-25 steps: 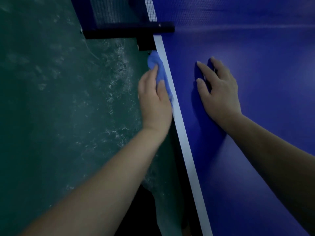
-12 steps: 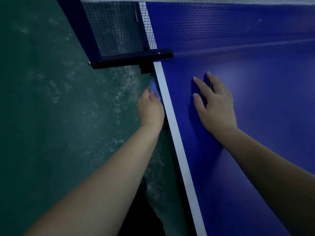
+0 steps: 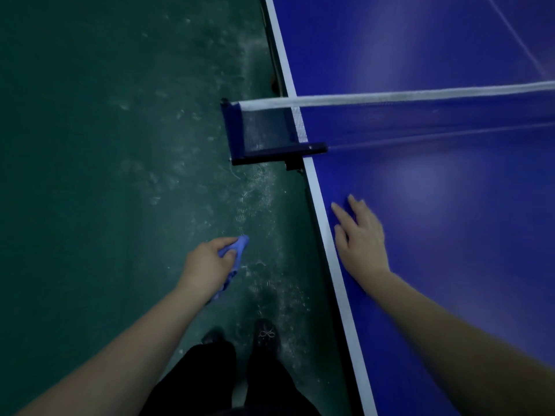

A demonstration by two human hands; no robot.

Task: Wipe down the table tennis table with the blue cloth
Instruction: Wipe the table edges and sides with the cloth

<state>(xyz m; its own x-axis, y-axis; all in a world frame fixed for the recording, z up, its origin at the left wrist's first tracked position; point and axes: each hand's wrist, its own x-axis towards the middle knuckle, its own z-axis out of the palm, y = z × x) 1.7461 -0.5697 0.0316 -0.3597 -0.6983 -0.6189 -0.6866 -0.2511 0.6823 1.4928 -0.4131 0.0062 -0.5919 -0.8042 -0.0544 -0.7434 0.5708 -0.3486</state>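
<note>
- Underfoot, the green floor (image 3: 90, 175) fills the whole left side of my view, scuffed with pale dusty marks and shoe prints near the table.
- Beside it on my right runs the table tennis table (image 3: 450, 205), deep blue with a white edge line (image 3: 327, 250) along its near side.
- Across the table stretches the net (image 3: 420, 115), topped by a white band, and its dark clamp bracket (image 3: 279, 151) sticks out past the table edge over the floor.
- My right hand (image 3: 362, 238) lies flat on the blue surface just inside the white line, palm down, fingers spread and pointing toward the net.
- My left hand (image 3: 207, 265) hangs out over the floor, well apart from the table edge, fingers curled closed.
- Bunched in that left hand is the blue cloth (image 3: 237, 250); a fold pokes out past my fingertips and a tail hangs below my palm, touching nothing on the table.
- Down at the bottom I see my dark trousers and my shoes (image 3: 265, 334) on the floor.
</note>
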